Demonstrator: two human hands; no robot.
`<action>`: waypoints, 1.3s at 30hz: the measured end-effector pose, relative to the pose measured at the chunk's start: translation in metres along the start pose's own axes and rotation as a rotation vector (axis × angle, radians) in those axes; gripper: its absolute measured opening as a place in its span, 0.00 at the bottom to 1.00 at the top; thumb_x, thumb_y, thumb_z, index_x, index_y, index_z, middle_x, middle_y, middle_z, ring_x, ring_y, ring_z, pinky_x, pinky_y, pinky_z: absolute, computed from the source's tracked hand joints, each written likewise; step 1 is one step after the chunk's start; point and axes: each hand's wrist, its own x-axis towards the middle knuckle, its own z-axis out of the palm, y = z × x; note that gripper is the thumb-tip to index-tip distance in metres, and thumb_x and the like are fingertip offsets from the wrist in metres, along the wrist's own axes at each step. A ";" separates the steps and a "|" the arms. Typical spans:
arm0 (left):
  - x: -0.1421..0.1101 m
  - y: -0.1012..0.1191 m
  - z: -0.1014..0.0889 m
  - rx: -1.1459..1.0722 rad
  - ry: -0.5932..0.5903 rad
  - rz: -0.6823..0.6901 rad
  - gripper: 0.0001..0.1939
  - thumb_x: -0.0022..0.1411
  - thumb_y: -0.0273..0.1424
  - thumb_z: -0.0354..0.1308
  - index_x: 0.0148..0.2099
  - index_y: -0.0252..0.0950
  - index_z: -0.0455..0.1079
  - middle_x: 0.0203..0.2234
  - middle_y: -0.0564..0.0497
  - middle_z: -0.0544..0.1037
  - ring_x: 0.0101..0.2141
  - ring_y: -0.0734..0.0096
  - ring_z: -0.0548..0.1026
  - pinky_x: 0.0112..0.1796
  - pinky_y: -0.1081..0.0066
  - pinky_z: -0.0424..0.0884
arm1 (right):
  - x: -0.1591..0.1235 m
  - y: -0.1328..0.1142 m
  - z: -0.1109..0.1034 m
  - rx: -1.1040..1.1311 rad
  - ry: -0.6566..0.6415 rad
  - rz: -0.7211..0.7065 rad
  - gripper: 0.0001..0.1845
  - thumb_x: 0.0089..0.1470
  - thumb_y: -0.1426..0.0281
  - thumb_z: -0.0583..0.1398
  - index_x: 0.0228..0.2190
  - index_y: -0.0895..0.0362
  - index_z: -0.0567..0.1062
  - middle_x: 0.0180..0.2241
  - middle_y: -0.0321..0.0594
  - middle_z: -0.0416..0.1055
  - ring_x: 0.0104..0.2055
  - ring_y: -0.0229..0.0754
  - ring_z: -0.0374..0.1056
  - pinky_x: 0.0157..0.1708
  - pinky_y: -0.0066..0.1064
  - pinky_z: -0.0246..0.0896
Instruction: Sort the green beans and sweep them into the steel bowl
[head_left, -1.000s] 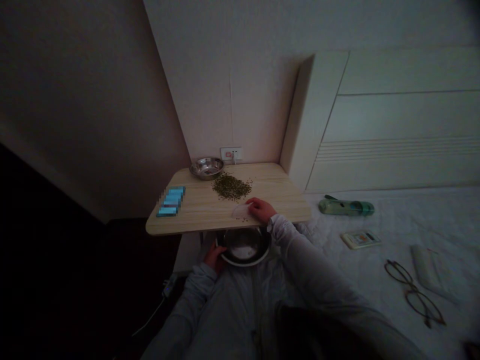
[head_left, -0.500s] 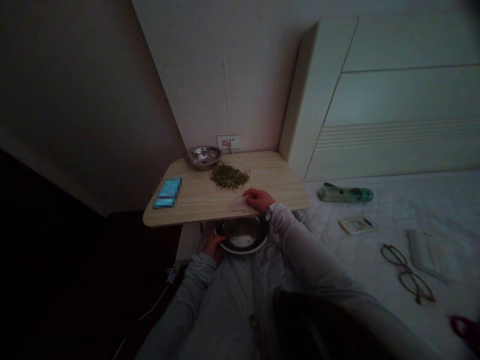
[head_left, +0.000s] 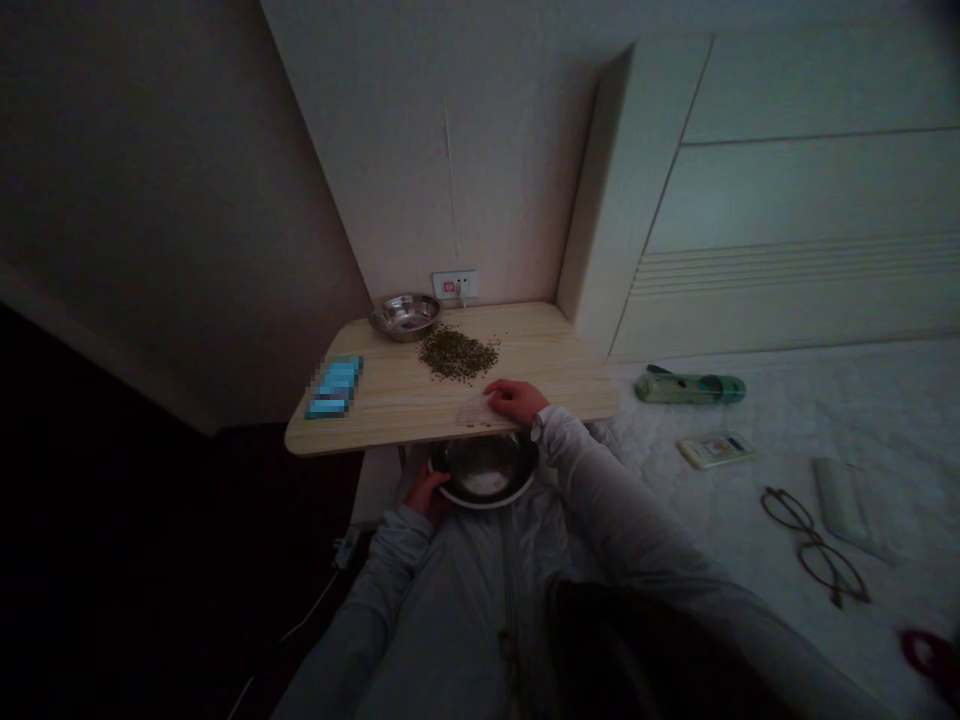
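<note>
My left hand (head_left: 427, 493) grips the rim of a steel bowl (head_left: 486, 476) held just under the near edge of a small wooden table (head_left: 390, 410). My right hand (head_left: 516, 399) rests on the table near that edge, fingers closed on a small pale card (head_left: 474, 410) that stands among a few loose green beans. A heap of green beans (head_left: 457, 354) lies farther back on the table. A second steel bowl (head_left: 405, 315) stands at the back of the table by the wall.
A blurred blue object (head_left: 334, 386) lies on the table's left side. A wall socket (head_left: 454, 284) is behind the table. On the white bed to the right lie a green bottle (head_left: 690, 388), a small flat device (head_left: 715, 450), glasses (head_left: 813, 550) and a pale case (head_left: 846, 505).
The view shifted slightly upward and then settled. My right hand with the card has slid a little toward the table's near edge; my left hand stays on the bowl.
</note>
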 end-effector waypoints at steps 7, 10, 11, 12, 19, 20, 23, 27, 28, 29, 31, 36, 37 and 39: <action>0.000 -0.001 0.000 0.027 -0.001 0.003 0.28 0.33 0.23 0.60 0.43 0.38 0.67 0.29 0.49 0.77 0.43 0.53 0.71 0.41 0.60 0.68 | -0.001 -0.003 -0.001 -0.023 -0.006 0.004 0.14 0.44 0.69 0.57 0.36 0.56 0.74 0.24 0.33 0.69 0.27 0.33 0.61 0.32 0.26 0.56; 0.000 0.000 0.000 0.025 -0.013 0.013 0.30 0.34 0.23 0.59 0.45 0.38 0.66 0.29 0.50 0.77 0.42 0.55 0.71 0.41 0.61 0.68 | -0.001 -0.003 -0.001 -0.036 -0.011 -0.002 0.14 0.45 0.69 0.57 0.36 0.55 0.75 0.24 0.33 0.70 0.27 0.33 0.61 0.32 0.26 0.56; 0.000 0.000 -0.001 0.026 -0.017 0.013 0.30 0.35 0.23 0.59 0.46 0.39 0.66 0.29 0.50 0.77 0.42 0.55 0.72 0.41 0.61 0.68 | -0.001 -0.004 -0.002 -0.039 -0.016 -0.003 0.15 0.45 0.69 0.57 0.37 0.55 0.75 0.24 0.33 0.70 0.27 0.33 0.62 0.32 0.26 0.56; 0.000 0.000 -0.001 0.025 -0.020 0.013 0.30 0.35 0.23 0.59 0.47 0.39 0.66 0.29 0.50 0.77 0.42 0.55 0.72 0.40 0.61 0.68 | -0.001 -0.004 -0.002 -0.039 -0.019 -0.006 0.15 0.45 0.69 0.57 0.37 0.55 0.75 0.25 0.33 0.70 0.27 0.33 0.62 0.32 0.26 0.56; 0.002 -0.001 -0.005 0.046 0.002 -0.014 0.29 0.38 0.23 0.59 0.47 0.38 0.66 0.29 0.50 0.78 0.40 0.56 0.73 0.40 0.62 0.69 | -0.002 -0.005 -0.002 -0.026 -0.017 -0.017 0.15 0.45 0.68 0.57 0.37 0.56 0.75 0.23 0.33 0.69 0.26 0.33 0.61 0.32 0.25 0.55; 0.002 -0.001 -0.005 0.036 0.002 -0.012 0.29 0.38 0.23 0.59 0.47 0.38 0.66 0.29 0.51 0.78 0.40 0.56 0.73 0.40 0.62 0.69 | -0.002 -0.005 -0.002 -0.026 -0.014 -0.019 0.15 0.45 0.68 0.57 0.37 0.56 0.75 0.23 0.33 0.69 0.26 0.33 0.61 0.32 0.26 0.55; 0.003 -0.002 -0.005 0.001 0.008 -0.002 0.29 0.38 0.22 0.59 0.48 0.38 0.66 0.28 0.51 0.77 0.39 0.57 0.74 0.40 0.62 0.69 | -0.002 -0.004 -0.002 -0.028 -0.018 -0.017 0.16 0.45 0.68 0.57 0.38 0.56 0.75 0.24 0.34 0.69 0.27 0.33 0.61 0.32 0.26 0.55; 0.005 -0.003 -0.007 0.024 0.006 -0.004 0.29 0.38 0.22 0.59 0.48 0.38 0.66 0.29 0.51 0.78 0.38 0.57 0.74 0.39 0.61 0.69 | -0.002 -0.002 -0.001 -0.015 -0.020 -0.012 0.16 0.45 0.67 0.57 0.38 0.56 0.75 0.24 0.33 0.69 0.27 0.33 0.60 0.32 0.26 0.55; 0.005 -0.003 -0.008 0.033 0.004 -0.005 0.29 0.38 0.23 0.59 0.48 0.38 0.66 0.30 0.51 0.78 0.38 0.57 0.74 0.39 0.61 0.69 | -0.001 -0.002 -0.001 -0.011 -0.020 -0.014 0.16 0.45 0.67 0.58 0.38 0.56 0.75 0.24 0.34 0.69 0.27 0.33 0.60 0.32 0.26 0.55; 0.005 -0.003 -0.008 0.036 -0.001 -0.004 0.29 0.38 0.23 0.59 0.47 0.38 0.66 0.30 0.50 0.78 0.38 0.57 0.74 0.38 0.62 0.69 | -0.001 -0.001 -0.001 -0.008 -0.019 -0.015 0.16 0.45 0.67 0.58 0.38 0.56 0.75 0.24 0.34 0.69 0.27 0.33 0.60 0.32 0.26 0.55; 0.006 -0.004 -0.009 0.030 -0.014 -0.001 0.29 0.38 0.24 0.60 0.47 0.38 0.66 0.29 0.51 0.77 0.38 0.58 0.74 0.38 0.62 0.70 | -0.001 0.000 -0.001 -0.002 -0.020 -0.015 0.16 0.45 0.67 0.57 0.38 0.57 0.75 0.24 0.34 0.69 0.26 0.33 0.60 0.32 0.26 0.55; 0.005 -0.004 -0.009 -0.006 -0.028 0.012 0.28 0.38 0.23 0.59 0.47 0.39 0.65 0.27 0.53 0.77 0.37 0.59 0.75 0.37 0.63 0.70 | 0.000 0.001 0.000 0.005 -0.027 -0.012 0.16 0.44 0.66 0.58 0.38 0.57 0.75 0.23 0.34 0.68 0.26 0.33 0.60 0.31 0.26 0.54; 0.005 -0.004 -0.009 -0.004 -0.023 0.008 0.28 0.38 0.22 0.59 0.47 0.39 0.65 0.27 0.53 0.77 0.36 0.59 0.75 0.37 0.63 0.71 | 0.000 0.001 -0.001 0.008 -0.028 -0.012 0.16 0.44 0.66 0.58 0.38 0.57 0.75 0.23 0.34 0.68 0.26 0.33 0.60 0.31 0.26 0.54; 0.005 -0.003 -0.008 0.002 -0.011 -0.003 0.28 0.38 0.22 0.59 0.46 0.38 0.65 0.28 0.52 0.78 0.37 0.59 0.75 0.37 0.63 0.71 | 0.000 0.000 -0.001 0.013 -0.030 -0.011 0.16 0.45 0.67 0.58 0.38 0.57 0.75 0.23 0.34 0.68 0.26 0.33 0.60 0.31 0.26 0.54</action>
